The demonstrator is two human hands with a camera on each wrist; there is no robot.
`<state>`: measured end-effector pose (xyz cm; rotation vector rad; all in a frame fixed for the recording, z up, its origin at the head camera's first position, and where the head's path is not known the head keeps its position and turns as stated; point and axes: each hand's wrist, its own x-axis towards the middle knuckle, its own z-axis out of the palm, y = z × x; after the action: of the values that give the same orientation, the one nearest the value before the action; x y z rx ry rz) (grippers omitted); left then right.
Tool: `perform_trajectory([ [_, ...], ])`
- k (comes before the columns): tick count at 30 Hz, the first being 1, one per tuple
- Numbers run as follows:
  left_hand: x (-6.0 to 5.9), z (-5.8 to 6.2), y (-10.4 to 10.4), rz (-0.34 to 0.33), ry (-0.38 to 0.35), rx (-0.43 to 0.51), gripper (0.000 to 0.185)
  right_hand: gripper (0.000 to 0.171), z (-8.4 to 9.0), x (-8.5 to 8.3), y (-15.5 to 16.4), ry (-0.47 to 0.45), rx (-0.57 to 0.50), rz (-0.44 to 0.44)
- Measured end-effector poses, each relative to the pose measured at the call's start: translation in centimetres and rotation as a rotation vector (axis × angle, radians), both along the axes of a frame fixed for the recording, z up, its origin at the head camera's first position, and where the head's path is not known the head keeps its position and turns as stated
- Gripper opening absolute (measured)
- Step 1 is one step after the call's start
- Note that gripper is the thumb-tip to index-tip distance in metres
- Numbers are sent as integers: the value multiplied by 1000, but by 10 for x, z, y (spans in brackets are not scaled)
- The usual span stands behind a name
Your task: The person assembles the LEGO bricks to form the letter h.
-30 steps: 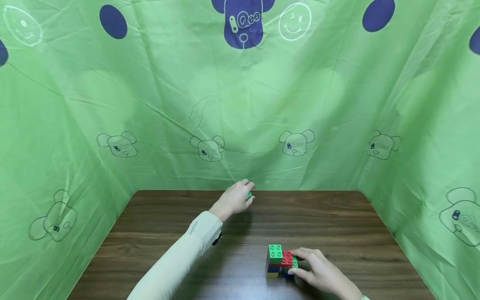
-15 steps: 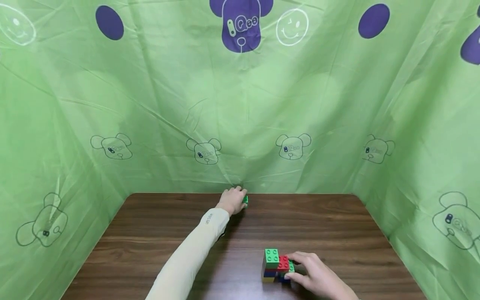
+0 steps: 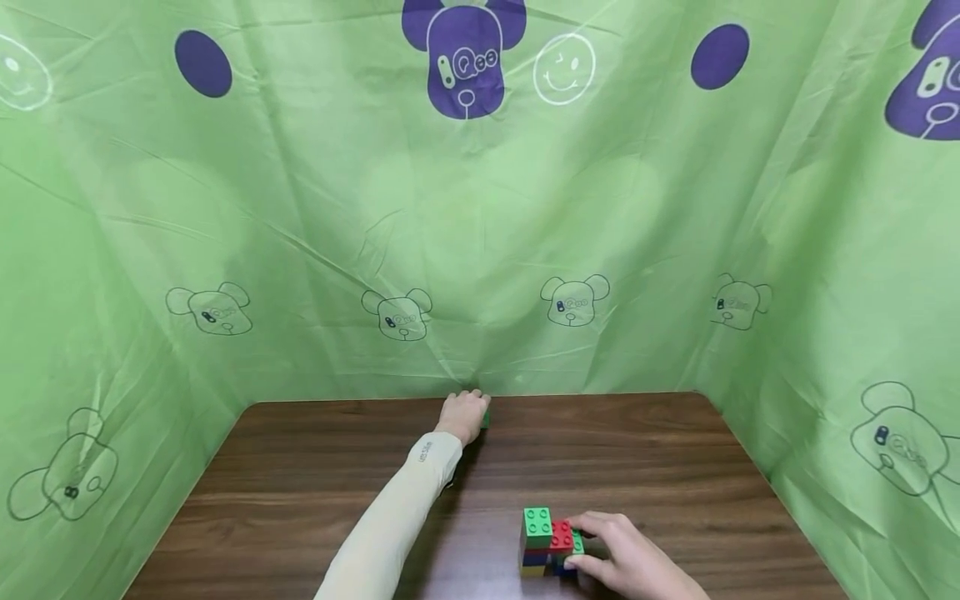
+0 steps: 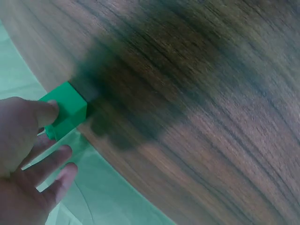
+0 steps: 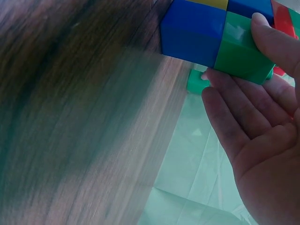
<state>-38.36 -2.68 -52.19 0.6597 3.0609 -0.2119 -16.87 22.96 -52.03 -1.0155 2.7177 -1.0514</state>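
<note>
Dark wood table (image 3: 315, 467), green bear-print cloth backdrop (image 3: 315, 217) w/ purple dots

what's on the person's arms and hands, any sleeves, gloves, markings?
Both hands are bare, no gloves. The left hand comes out of a long cream sleeve with a small dark printed mark near the cuff. The right hand shows no sleeve in view.

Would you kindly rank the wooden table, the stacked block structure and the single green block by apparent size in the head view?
1. Wooden table, by far the largest.
2. Stacked block structure, held by the right hand.
3. Single green block, only a sliver showing beside the left hand; it is farther away and mostly hidden, so its true size is unsure.
</note>
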Motion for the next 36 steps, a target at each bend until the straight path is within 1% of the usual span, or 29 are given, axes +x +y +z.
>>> perform_trajectory([
  [5, 0, -5, -2, -12, 20, 42, 43, 33, 1, 1, -1, 11, 0, -6],
  [7, 1, -4, -3, -18, 19, 48, 41, 33, 1, 2, -1, 13, 1, -10],
  [9, 3, 0, -4, -30, 22, 48, 40, 33, 1, 2, -1, 13, 4, -14],
  [11, 6, 7, -6, -50, 35, 61, 38, 33, 1, 3, -1, 17, 10, -20],
  [14, 11, 24, -10, -96, 81, 112, 33, 32, 0, 3, -1, 28, 8, -24],
  [17, 18, 44, -16, -149, 128, 210, 30, 32, 0, 2, -1, 51, -13, -19],
  [19, 25, 57, -20, -180, 143, 292, 32, 31, -1, 2, -2, 68, -27, -13],
  [21, 36, 71, -24, -208, 145, 372, 35, 31, -1, 2, -2, 87, -34, -9],
  [24, 59, 93, -28, -253, 135, 470, 39, 31, -2, 2, -2, 117, -33, -13],
  [26, 78, 109, -28, -296, 131, 509, 41, 31, -3, 3, -2, 139, -34, -17],
  [28, 99, 124, -27, -354, 132, 541, 42, 31, -3, 3, -2, 152, -35, -21],
  [30, 119, 137, -26, -430, 142, 563, 43, 31, -3, 2, -2, 153, -38, -23],
  [31, 129, 141, -25, -471, 149, 566, 43, 31, -3, 2, -2, 143, -40, -23],
  [33, 146, 146, -23, -550, 162, 567, 41, 31, -3, 1, -2, 118, -46, -22],
  [36, 165, 145, -20, -639, 171, 549, 37, 31, -3, -1, -3, 85, -58, -12],
])
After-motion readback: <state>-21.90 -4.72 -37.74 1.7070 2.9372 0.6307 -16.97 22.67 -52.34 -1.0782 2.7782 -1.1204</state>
